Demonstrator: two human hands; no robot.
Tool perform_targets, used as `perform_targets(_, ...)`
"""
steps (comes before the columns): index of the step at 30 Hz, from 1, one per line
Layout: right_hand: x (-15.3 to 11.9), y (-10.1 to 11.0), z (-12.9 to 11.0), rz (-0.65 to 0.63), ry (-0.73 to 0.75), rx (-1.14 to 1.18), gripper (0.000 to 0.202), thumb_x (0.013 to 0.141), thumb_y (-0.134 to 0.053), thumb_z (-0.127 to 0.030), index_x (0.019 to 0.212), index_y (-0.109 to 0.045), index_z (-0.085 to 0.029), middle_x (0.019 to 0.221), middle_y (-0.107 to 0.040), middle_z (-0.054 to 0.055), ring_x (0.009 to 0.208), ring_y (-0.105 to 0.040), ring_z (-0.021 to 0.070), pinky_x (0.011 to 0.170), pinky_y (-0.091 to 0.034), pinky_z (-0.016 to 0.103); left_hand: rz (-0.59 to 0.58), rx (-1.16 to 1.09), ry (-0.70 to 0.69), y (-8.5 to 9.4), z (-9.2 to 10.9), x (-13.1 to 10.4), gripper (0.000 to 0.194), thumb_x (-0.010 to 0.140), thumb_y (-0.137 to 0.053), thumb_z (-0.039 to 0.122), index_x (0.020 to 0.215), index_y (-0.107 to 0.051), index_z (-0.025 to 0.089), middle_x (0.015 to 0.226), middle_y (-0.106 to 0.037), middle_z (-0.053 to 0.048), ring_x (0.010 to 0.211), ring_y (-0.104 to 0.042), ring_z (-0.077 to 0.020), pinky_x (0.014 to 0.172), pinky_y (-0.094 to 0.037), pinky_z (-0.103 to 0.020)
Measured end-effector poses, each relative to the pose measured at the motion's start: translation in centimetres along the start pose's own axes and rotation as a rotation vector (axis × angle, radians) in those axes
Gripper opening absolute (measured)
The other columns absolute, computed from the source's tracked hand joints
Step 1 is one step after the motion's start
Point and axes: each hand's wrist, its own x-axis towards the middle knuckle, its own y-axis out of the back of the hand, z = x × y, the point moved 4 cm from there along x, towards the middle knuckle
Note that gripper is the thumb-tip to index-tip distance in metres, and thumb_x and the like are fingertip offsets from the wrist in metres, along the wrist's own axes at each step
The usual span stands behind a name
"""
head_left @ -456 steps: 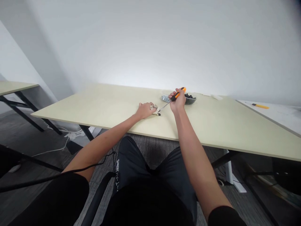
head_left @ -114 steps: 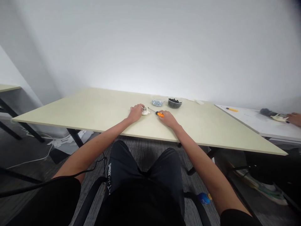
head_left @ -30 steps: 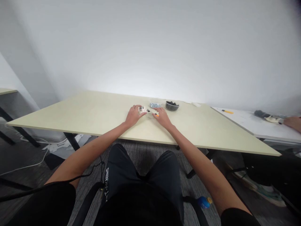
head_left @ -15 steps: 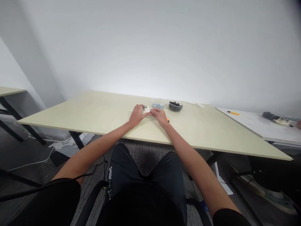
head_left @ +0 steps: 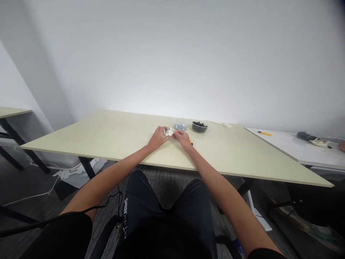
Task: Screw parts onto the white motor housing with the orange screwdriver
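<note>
Above the middle of the table, my left hand (head_left: 156, 139) grips a small white plastic part (head_left: 168, 133) by its left side. A grey, rounded piece sits on top of that part. My right hand (head_left: 182, 138) is closed at the part's right end, its thumb and fingertips pinched together. Something dark and tiny shows at those fingertips, too small to name. Beside my right wrist, the orange and black end of an object (head_left: 191, 143) peeks out; my hand hides the rest.
Behind my hands stand a clear tub of small silvery pieces (head_left: 180, 126) and a clear bowl of black pieces (head_left: 199, 126). On the white table (head_left: 285, 145) at right lie a yellow-handled tool (head_left: 265, 133) and a dark-and-white device (head_left: 314, 139), near another person's hand (head_left: 341, 146).
The view has tilted up slightly, so the table sits lower in it. My right fingers have drawn back a little, and more of the white part shows.
</note>
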Motion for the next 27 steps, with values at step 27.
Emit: perform_targets(27, -0.25, 0.40, 0.18, 0.095, 0.033, -0.323, 0.024, 0.074, -0.062, -0.032, 0.091, -0.061, -0.015, 0.082, -0.066, 0.005, 0.066, -0.061, 0.0128, 0.068, -0.051, 0.028, -0.032, 0.056, 0.014, -0.32, -0.41, -0.01, 0.040, 0.085, -0.062, 0.031, 0.120, -0.045, 0.020, 0.112, -0.053, -0.008, 0.104, -0.056, -0.0213, 0.092, -0.047, -0.036)
